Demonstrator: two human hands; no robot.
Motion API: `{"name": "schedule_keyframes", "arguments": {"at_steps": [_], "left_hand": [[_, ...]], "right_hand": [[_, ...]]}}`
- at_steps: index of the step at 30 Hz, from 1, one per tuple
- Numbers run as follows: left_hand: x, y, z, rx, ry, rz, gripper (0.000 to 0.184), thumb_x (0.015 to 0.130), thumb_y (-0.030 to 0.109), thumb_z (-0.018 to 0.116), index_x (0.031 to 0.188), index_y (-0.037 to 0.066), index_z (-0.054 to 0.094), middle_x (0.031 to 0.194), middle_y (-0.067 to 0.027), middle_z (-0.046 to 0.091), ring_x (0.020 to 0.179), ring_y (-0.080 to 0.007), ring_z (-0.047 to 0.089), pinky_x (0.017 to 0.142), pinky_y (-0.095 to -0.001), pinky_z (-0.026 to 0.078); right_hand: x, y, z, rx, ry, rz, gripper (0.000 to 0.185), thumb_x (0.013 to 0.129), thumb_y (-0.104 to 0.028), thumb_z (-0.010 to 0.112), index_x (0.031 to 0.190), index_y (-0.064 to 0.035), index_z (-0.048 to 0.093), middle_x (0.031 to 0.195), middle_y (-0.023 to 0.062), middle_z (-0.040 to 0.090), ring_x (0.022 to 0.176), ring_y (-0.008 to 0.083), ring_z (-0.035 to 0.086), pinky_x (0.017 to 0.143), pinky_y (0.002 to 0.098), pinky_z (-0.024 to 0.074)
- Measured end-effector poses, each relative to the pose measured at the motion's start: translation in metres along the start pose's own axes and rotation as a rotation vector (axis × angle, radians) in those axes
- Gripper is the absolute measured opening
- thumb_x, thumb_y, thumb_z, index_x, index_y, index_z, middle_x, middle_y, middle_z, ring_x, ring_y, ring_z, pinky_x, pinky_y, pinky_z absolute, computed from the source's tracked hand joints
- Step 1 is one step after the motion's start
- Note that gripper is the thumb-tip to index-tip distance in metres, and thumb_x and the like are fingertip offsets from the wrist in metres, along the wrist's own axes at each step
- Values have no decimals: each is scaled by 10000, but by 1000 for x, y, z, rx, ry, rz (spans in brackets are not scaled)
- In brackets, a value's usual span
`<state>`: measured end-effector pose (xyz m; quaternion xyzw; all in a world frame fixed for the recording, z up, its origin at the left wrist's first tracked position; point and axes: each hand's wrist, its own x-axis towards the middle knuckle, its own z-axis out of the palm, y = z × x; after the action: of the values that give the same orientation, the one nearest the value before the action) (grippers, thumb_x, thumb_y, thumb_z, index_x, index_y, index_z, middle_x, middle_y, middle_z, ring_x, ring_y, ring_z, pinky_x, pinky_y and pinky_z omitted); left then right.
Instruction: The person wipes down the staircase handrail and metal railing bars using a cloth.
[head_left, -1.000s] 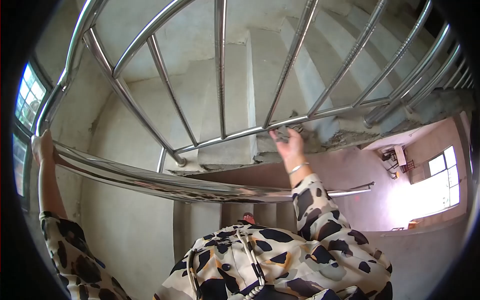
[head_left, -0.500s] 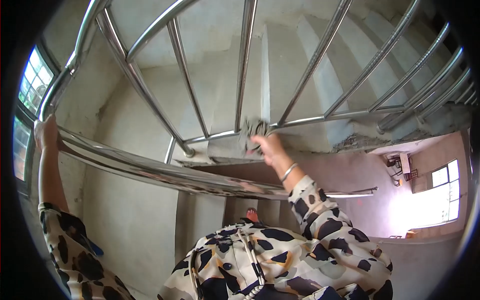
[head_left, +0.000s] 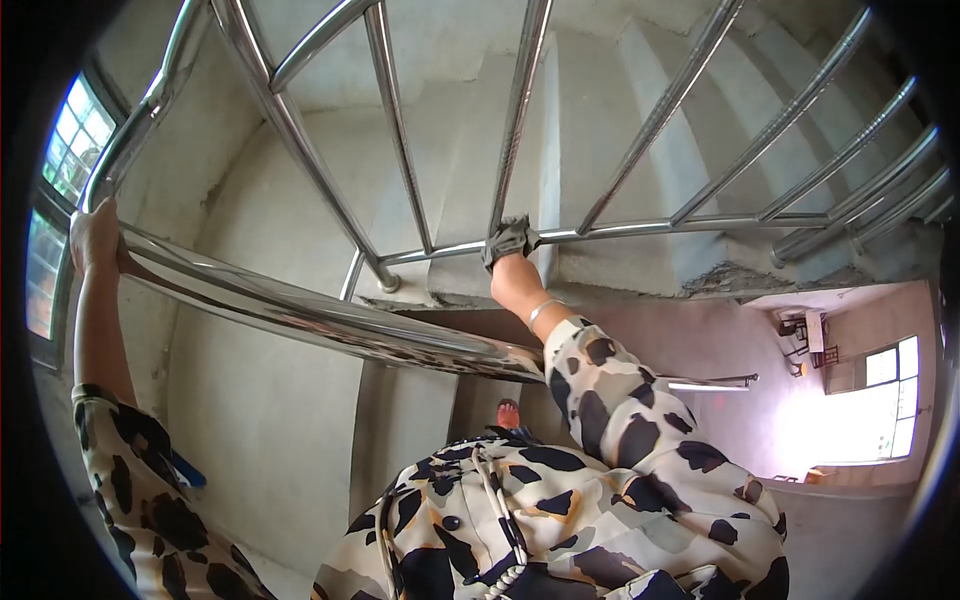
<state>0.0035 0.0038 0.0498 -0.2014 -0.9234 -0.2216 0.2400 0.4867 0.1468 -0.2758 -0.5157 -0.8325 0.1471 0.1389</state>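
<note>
Currently | one grey cloth [head_left: 510,240] in right hand [head_left: 515,277], against lower rail [head_left: 640,229] at one upright's [head_left: 518,125] foot | right hand grips cloth, fingertips hidden | left hand [head_left: 95,238] curled round one handrail [head_left: 122,141]

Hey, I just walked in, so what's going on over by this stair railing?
A person's right hand presses a grey cloth against the railing's lower bar, at the foot of an upright. The fingers are mostly hidden by the cloth. The left hand grips the shiny handrail. Concrete steps show beyond the uprights.
</note>
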Motion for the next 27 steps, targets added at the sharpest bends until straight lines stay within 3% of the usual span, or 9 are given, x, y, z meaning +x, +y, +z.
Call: {"name": "schedule_keyframes", "arguments": {"at_steps": [3, 5, 6, 8, 9, 11, 19, 24, 27], "left_hand": [[-2, -2, 2, -69, 23, 13, 595, 639, 347, 554, 1068, -63, 517, 1017, -240, 571, 992, -321, 548, 839, -369, 404], [-1, -3, 4, -83, 26, 18, 597, 639, 349, 553, 1069, -63, 515, 1019, -241, 570, 992, -323, 547, 841, -371, 403], [1, -4, 5, -95, 30, 26, 599, 638, 350, 551, 1069, -64, 512, 1020, -241, 570, 992, -324, 547, 842, -372, 402], [-1, -3, 3, -61, 31, 19, 597, 639, 349, 551, 1070, -64, 513, 1020, -241, 570, 993, -326, 546, 842, -372, 402], [-2, -3, 1, -31, 32, 20, 595, 641, 348, 550, 1070, -63, 514, 1019, -240, 571, 994, -328, 545, 842, -371, 402], [-1, -3, 0, 10, 37, 10, 595, 639, 347, 550, 1074, -57, 516, 1018, -233, 574, 994, -325, 546, 842, -370, 402], [-22, 6, -12, -61, 3, -8, 561, 658, 340, 562, 1072, -38, 530, 993, -196, 590, 961, -300, 560, 823, -348, 406], [-26, 9, -17, -179, -77, -71, 529, 667, 315, 566, 1059, -40, 535, 927, -171, 598, 885, -256, 571, 780, -328, 413], [-23, 5, -17, -203, -103, -43, 523, 667, 302, 569, 1059, -43, 533, 895, -158, 595, 856, -235, 566, 759, -319, 413]], "right_hand": [[-26, 20, -7, 113, 6, -71, 145, 673, -56, 519, 772, 40, 562, 746, 241, 592, 727, 370, 590, 642, 428, 480], [-45, 26, -7, 526, 172, -37, 165, 713, -57, 531, 854, 27, 549, 854, 202, 597, 777, 331, 585, 648, 440, 487], [-44, 28, -12, 525, 168, -44, 165, 713, -57, 531, 854, 27, 549, 854, 202, 597, 777, 331, 585, 648, 440, 487], [-44, 31, -21, 1813, 28, 842, 182, 768, -45, 516, 942, 7, 516, 955, 157, 561, 832, 313, 555, 685, 464, 494], [-36, 35, -19, 2061, 215, 785, 183, 807, -34, 482, 987, -3, 491, 982, 138, 536, 844, 336, 540, 721, 498, 490], [-14, 34, -16, 2209, 229, 754, 180, 807, -34, 479, 982, 3, 495, 971, 153, 541, 859, 330, 536, 740, 484, 490], [38, -7, 71, 2084, -187, 1099, 230, 760, -57, 515, 980, 1, 480, 925, 199, 553, 732, 362, 569, 620, 475, 506], [70, -41, 130, 1910, -600, 1102, 188, 814, -53, 487, 983, 17, 446, 862, 209, 558, 641, 349, 585, 491, 404, 521], [80, -80, 138, 1737, -602, 1013, 216, 795, -51, 495, 983, 55, 473, 849, 228, 563, 677, 353, 593, 552, 401, 523]]}}
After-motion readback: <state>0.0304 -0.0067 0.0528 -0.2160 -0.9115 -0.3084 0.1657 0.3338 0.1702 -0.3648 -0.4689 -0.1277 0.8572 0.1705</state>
